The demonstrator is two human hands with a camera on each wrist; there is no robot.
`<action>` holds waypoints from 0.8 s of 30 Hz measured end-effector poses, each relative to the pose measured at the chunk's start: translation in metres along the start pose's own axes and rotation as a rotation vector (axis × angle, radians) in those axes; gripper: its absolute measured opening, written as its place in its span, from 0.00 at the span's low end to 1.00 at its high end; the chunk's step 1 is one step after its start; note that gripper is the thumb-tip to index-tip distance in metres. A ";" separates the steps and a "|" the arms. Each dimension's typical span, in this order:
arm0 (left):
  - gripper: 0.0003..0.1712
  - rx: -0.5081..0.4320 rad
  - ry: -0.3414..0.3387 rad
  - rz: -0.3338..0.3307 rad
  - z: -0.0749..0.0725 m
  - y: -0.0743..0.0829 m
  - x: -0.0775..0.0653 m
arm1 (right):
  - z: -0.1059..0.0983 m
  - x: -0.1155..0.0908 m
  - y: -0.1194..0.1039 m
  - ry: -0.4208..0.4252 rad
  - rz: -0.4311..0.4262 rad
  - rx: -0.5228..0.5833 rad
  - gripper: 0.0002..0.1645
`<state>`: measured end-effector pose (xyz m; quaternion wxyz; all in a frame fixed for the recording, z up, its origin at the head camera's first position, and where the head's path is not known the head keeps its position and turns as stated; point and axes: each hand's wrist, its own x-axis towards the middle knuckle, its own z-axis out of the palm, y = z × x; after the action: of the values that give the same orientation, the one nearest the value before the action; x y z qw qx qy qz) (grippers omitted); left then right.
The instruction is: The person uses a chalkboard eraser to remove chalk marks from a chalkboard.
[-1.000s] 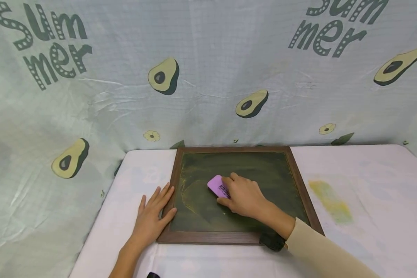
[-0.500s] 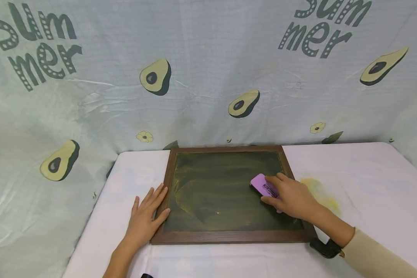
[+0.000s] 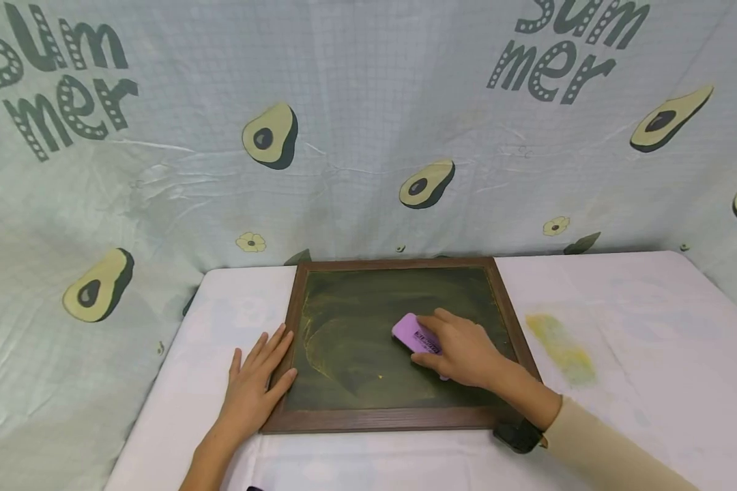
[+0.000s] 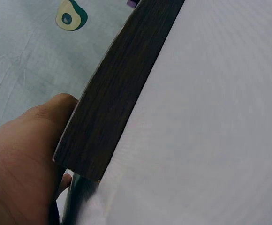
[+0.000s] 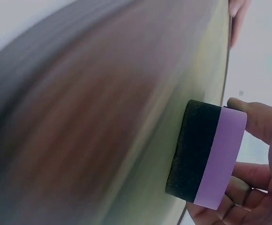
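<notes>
A dark green chalkboard (image 3: 356, 341) in a brown wooden frame lies flat, with faint yellow chalk smears toward its left side. My right hand (image 3: 463, 349) grips a purple board eraser (image 3: 416, 334) between thumb and fingers, over the right half of the board. In the right wrist view the eraser (image 5: 222, 157) shows its black felt side turned to the board surface. My left hand (image 3: 252, 385) rests with fingers spread on the left edge of the frame. From the left wrist view, the hand (image 4: 28, 159) is beside the wooden frame's (image 4: 112, 93) corner.
The board lies on a table with a white cloth (image 3: 639, 327), which carries a yellow-green smudge (image 3: 561, 348) right of the frame. Behind it hangs a curtain (image 3: 344, 102) printed with avocados and lettering. A small black object (image 3: 254, 488) shows at the bottom edge.
My right hand slid the eraser rightward across the board to its right edge, then back left toward the middle. The left hand stayed on the frame. The head view shifted slightly right.
</notes>
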<state>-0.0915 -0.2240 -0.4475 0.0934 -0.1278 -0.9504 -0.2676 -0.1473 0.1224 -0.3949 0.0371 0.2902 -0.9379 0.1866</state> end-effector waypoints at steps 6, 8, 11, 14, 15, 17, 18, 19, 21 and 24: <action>0.34 0.006 0.010 0.011 0.000 0.000 0.000 | 0.019 0.023 -0.046 -0.093 -0.057 0.121 0.36; 0.34 0.005 0.012 0.010 -0.001 0.000 -0.001 | 0.024 0.029 -0.056 -0.123 -0.072 0.145 0.35; 0.33 0.015 0.014 0.006 -0.002 0.001 -0.001 | 0.027 0.033 -0.067 -0.169 -0.102 0.162 0.34; 0.34 0.024 0.013 0.005 -0.003 0.000 -0.001 | 0.028 0.035 -0.074 -0.209 -0.141 0.156 0.35; 0.34 0.027 0.013 0.006 -0.003 0.000 -0.001 | 0.027 0.036 -0.075 -0.221 -0.155 0.152 0.35; 0.34 0.029 0.015 0.008 -0.003 -0.001 0.000 | 0.026 0.037 -0.077 -0.240 -0.182 0.135 0.36; 0.34 0.030 0.015 0.008 -0.003 -0.001 0.000 | 0.025 0.037 -0.077 -0.249 -0.197 0.126 0.36; 0.34 0.030 0.015 0.009 -0.002 -0.002 0.000 | 0.024 0.038 -0.077 -0.261 -0.212 0.118 0.36; 0.33 0.027 0.014 0.007 -0.002 -0.003 0.000 | 0.022 0.038 -0.076 -0.288 -0.245 0.116 0.35; 0.33 0.019 0.008 -0.003 -0.002 -0.002 -0.002 | 0.020 0.036 -0.072 -0.328 -0.287 0.127 0.35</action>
<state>-0.0905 -0.2271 -0.4475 0.0981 -0.1246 -0.9527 -0.2593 -0.1366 0.0409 -0.3831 -0.1078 0.4490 -0.8667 0.1885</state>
